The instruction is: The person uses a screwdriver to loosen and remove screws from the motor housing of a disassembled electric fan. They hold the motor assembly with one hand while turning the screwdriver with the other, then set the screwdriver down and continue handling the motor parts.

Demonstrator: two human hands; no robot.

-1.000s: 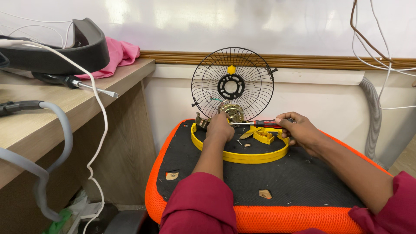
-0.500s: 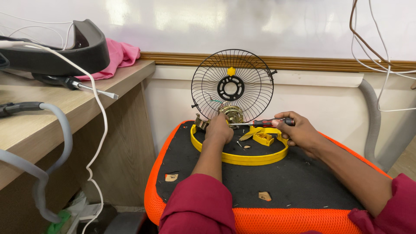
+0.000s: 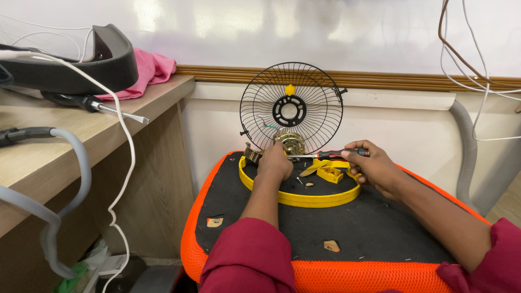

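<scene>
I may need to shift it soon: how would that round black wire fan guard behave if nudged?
The wire fan guard stands upright on edge, so it would probably tip easily. Being open thin wire, it is likely light and a bit springy. Its round rim could let it roll.

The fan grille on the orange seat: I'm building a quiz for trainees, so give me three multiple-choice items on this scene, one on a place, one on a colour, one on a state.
1. Where does the grille stand?
A. on the desk
B. at the back of the seat, by the wall
C. on the floor

2. What colour is the ring on the seat?
A. yellow
B. blue
C. white

3. What is the right hand doing?
A. lying open and empty
B. gripping a screwdriver pointed at the motor
C. holding the pink cloth

Answers: 1 B, the grille stands upright behind the ring, against the wall. 2 A, the ring is plainly yellow. 3 B, the fingers close round the handle, the shaft running toward the motor beside the left hand.
</scene>
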